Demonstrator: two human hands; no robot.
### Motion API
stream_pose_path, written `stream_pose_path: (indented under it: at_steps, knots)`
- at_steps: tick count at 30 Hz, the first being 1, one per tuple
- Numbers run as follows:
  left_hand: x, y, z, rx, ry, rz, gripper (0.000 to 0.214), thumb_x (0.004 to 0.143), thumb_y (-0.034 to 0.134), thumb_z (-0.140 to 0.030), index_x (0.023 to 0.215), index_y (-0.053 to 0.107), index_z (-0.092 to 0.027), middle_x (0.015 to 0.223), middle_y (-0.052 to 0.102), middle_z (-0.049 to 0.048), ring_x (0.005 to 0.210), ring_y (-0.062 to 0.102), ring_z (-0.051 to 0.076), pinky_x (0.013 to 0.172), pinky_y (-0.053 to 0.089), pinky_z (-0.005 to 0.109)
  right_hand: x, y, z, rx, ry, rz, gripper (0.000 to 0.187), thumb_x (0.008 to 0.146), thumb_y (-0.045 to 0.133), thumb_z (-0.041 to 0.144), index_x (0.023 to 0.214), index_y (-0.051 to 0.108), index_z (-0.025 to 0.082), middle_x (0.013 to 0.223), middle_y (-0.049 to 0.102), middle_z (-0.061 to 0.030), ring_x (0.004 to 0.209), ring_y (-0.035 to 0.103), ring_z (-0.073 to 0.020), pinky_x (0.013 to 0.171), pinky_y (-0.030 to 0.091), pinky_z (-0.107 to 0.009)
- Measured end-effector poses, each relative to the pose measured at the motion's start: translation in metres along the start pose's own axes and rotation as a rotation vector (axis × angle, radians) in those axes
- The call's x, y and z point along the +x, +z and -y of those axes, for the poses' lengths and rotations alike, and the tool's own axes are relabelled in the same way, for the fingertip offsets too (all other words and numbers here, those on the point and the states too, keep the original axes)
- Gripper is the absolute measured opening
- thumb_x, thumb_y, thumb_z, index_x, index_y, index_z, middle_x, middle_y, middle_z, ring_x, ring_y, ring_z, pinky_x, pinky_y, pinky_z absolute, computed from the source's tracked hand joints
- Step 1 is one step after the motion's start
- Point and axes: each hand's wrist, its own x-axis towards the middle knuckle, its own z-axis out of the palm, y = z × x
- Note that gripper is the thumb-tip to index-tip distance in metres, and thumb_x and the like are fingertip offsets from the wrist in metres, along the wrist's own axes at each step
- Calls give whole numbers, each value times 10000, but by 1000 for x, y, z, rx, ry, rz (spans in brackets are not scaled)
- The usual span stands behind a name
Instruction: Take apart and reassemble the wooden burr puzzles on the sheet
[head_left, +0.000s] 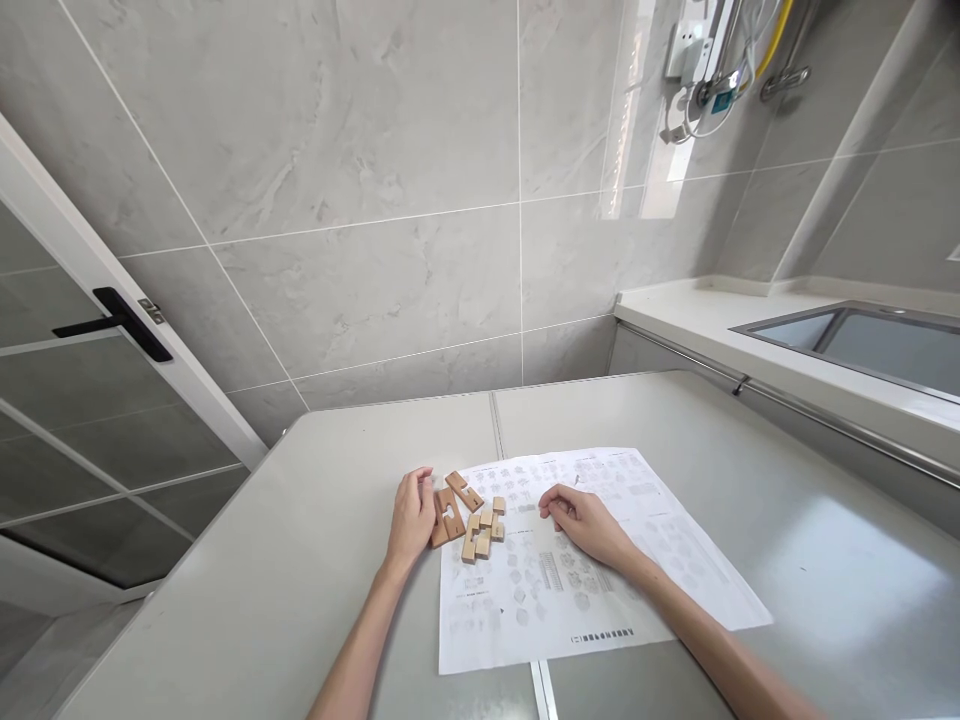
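Observation:
Several notched wooden puzzle pieces (466, 515) lie in a loose cluster on the top left corner of a printed instruction sheet (592, 580). My left hand (411, 520) rests on the table just left of the pieces, fingers curled, its fingertips touching the nearest piece. My right hand (585, 520) lies on the sheet to the right of the pieces, fingers curled loosely under, a small gap away from them. I cannot see anything held in either hand.
The sheet lies on a grey table (300, 560) with a seam down its middle. A counter with a steel sink (862, 340) runs along the right. A tiled wall stands behind, and a glass door with a black handle (120, 320) is at left.

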Motion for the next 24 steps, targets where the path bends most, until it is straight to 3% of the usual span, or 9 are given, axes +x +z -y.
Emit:
stream_pose_path:
  at_steps: [4,10,19,24]
  knots:
    - [-3,-2,-9,58,135,98,284,1000,550,-419,1232,637,-279,1284,654,85,1248,604,276,1071,506,469,-1,0,2,7,6,1,202,920,469,289,894,662,237,763,671,-4,642,586,-185,619,412,-304]
    - [-9,-5,-19,184,280,246,269,988,588,-380,1221,720,-364,1386,595,56,1324,547,287,1108,491,495,-1,1,0,10,6,3,202,925,476,301,906,666,236,785,688,-9,660,608,-190,642,436,-315]
    - [-10,-3,-22,253,284,211,243,971,619,-468,1142,749,-354,1375,612,47,1277,568,293,1106,488,507,0,1,-1,3,0,5,194,914,479,292,906,664,234,781,688,-6,674,618,-193,652,442,-314]
    - [-8,-4,-22,254,254,167,307,1046,465,-443,1031,738,-303,1310,646,56,1224,600,281,1091,480,520,0,2,-2,-2,-3,6,191,909,477,282,895,662,238,710,651,10,637,580,-189,647,428,-317]
